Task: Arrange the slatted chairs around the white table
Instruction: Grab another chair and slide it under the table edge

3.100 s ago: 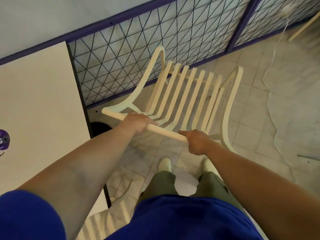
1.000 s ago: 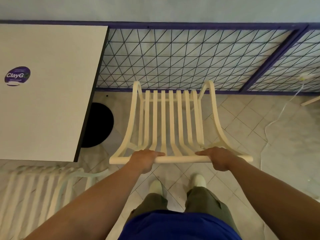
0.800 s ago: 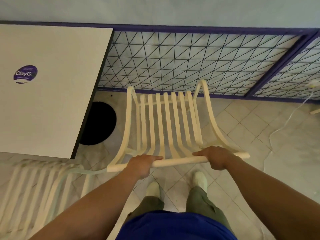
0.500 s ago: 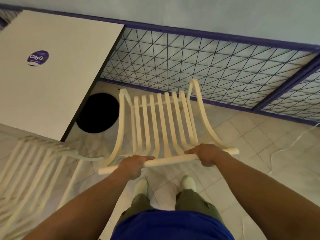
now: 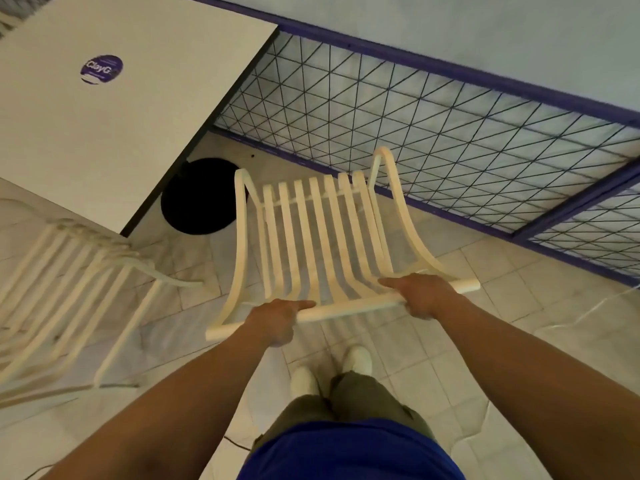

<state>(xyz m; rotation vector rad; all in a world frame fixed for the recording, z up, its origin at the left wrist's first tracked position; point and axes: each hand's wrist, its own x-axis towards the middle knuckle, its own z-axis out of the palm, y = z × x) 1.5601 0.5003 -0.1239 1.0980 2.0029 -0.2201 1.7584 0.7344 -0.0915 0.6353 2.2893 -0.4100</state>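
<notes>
A cream slatted chair (image 5: pixel 322 237) stands in front of me, its seat pointing away toward the fence. My left hand (image 5: pixel 273 320) and my right hand (image 5: pixel 420 294) both grip the round top rail of its backrest. The white table (image 5: pixel 114 109) with a purple round sticker (image 5: pixel 101 69) fills the upper left; its near right corner lies just left of the chair. A second cream slatted chair (image 5: pixel 65 289) stands at the left, by the table's near edge, blurred.
The table's black round base (image 5: pixel 199 197) sits on the tiled floor between table and held chair. A purple-framed wire mesh fence (image 5: pixel 433 140) runs behind the chair. A thin white cable (image 5: pixel 581 315) lies on the floor at right. My white shoes (image 5: pixel 356 358) are below the chair.
The view has swung right and tilted, so table and fence now slant. The held chair has turned slightly, its left rail end nearer me. More of the second chair shows at left.
</notes>
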